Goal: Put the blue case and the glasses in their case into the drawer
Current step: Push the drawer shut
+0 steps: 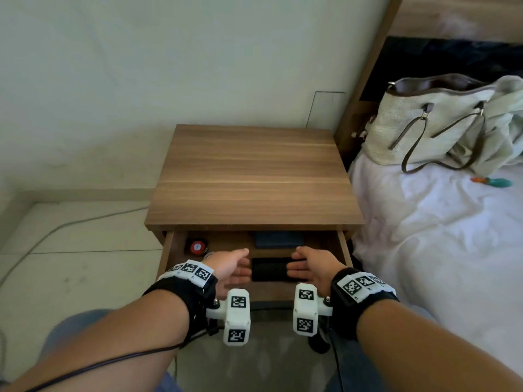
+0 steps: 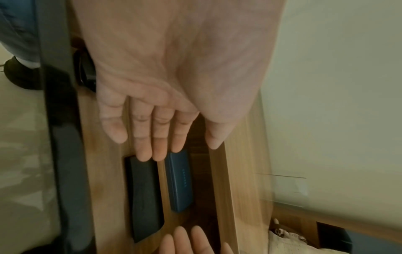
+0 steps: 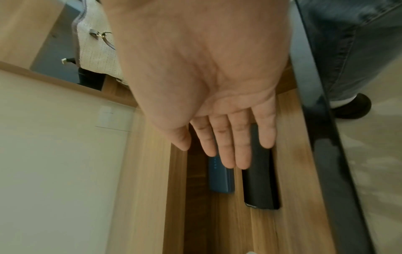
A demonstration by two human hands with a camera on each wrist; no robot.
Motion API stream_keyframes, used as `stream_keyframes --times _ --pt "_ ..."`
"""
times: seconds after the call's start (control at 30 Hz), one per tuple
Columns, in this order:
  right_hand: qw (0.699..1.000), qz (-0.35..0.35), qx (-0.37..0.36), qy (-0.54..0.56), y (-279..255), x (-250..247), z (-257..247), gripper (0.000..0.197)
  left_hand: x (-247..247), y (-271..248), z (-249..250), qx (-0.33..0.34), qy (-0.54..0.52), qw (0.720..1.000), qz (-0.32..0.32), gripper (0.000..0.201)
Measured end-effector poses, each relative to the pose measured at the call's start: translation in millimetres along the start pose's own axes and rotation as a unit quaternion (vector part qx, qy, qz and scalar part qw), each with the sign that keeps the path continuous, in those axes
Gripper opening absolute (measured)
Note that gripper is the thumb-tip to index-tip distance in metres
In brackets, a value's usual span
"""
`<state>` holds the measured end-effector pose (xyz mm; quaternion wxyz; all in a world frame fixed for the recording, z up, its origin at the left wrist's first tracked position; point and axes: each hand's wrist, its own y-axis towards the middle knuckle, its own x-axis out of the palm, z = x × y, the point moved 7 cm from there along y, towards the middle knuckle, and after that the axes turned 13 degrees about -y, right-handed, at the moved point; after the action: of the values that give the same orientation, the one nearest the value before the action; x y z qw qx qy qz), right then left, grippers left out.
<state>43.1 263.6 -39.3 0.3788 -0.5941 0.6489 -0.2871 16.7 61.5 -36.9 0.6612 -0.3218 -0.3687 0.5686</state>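
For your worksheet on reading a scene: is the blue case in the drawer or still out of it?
In. The blue case lies flat on the floor of the open drawer, behind the black case, and neither hand holds it.

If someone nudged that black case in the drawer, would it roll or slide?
The black case would probably slide, not roll: it lies flat and long on the drawer floor. It keeps straight edges, so it is likely stiff. Its matte surface suggests a fair grip for the open left hand and right hand beside it.
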Motion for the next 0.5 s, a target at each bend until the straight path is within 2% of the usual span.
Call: stream_keyframes --times 0.27,0.5 --pt "1.0 -0.018 -0.019 -0.001 -47 25 12 0.029 -5 -37 -19 0.026 -0.005 1.0 -0.006 0.035" --pt "1.0 -0.003 -0.011 -0.021 -55 28 45 0.03 -8 -47 -52 0.014 0.0 1.0 -0.004 0.033"
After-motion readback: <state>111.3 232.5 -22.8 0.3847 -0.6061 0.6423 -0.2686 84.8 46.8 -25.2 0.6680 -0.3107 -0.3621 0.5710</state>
